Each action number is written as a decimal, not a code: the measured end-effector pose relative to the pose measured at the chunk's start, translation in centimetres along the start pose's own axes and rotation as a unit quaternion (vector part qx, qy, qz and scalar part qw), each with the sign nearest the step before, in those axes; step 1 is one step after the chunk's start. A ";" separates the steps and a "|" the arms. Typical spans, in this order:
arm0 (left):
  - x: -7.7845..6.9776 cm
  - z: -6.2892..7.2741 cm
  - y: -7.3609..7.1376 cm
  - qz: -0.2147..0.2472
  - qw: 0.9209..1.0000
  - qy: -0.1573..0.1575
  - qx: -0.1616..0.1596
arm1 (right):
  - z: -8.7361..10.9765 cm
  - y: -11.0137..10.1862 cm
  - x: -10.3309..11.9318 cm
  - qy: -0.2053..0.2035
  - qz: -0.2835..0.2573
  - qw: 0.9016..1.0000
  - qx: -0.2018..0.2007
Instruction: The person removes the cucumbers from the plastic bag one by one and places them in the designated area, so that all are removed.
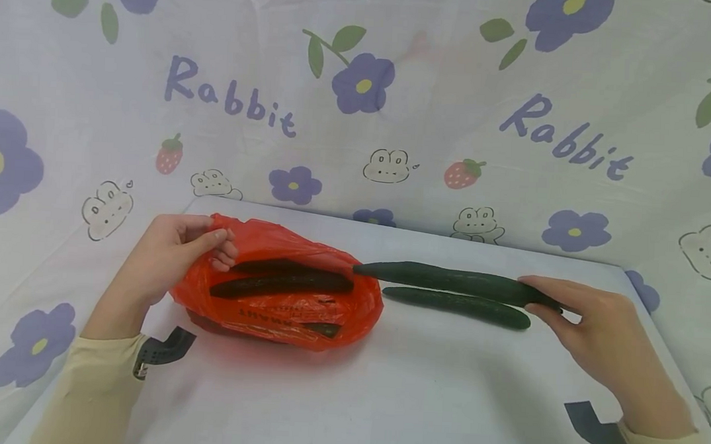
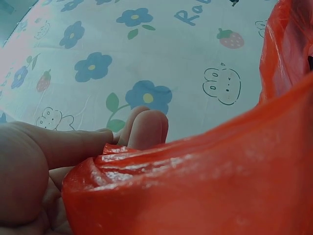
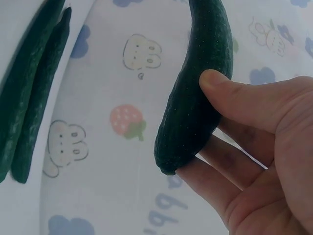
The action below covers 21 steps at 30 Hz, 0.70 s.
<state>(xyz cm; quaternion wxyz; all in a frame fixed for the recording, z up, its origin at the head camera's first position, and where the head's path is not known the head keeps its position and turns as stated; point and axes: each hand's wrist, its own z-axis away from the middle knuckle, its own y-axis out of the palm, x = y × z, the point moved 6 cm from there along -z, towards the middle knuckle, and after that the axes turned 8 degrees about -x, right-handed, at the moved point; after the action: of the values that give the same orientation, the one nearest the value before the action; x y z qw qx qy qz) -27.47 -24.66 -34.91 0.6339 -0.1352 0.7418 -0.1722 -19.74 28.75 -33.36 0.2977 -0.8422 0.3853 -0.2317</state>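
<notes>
My left hand (image 1: 182, 244) pinches the rim of a thin red plastic bag (image 1: 360, 315) lying on its side; in the left wrist view, the bag's edge is bunched between thumb and fingers. Dark cucumbers (image 1: 284, 285) show inside its mouth. My right hand (image 1: 595, 325) grips a long green cucumber (image 3: 195, 98) near one end, thumb on one side and fingers on the other. Its far tip reaches the bag's right edge in the head view. Just below it a second cucumber (image 1: 459, 306) rests on the table. Two cucumbers lie side by side at left in the right wrist view.
The white table (image 1: 383, 402) extends in front of the bag and under both forearms. Behind it hangs a pale cloth (image 1: 432, 106) printed with flowers, rabbits and strawberries. A dark strap (image 1: 597, 428) is on the right wrist, another (image 1: 168, 347) on the left.
</notes>
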 end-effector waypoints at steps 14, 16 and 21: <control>0.2 -0.1 0.1 -0.001 1.000 0.001 0.001 | 1.8 -0.2 -1.6 0.026 0.035 0.999 0.003; 0.2 -0.1 0.1 0.000 1.000 0.001 0.001 | 2.2 -0.2 -1.8 0.033 0.044 0.998 0.006; 0.2 0.0 -0.1 0.000 1.000 0.000 0.000 | 3.1 0.1 -2.2 0.045 0.048 0.998 0.013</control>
<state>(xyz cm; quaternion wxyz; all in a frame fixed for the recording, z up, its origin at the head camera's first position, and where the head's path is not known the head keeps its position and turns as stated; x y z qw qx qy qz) -27.50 -24.79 -35.07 0.6339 -0.1350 0.7417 -0.1726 -19.12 31.42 -35.97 0.3023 -0.8073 0.4352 -0.2597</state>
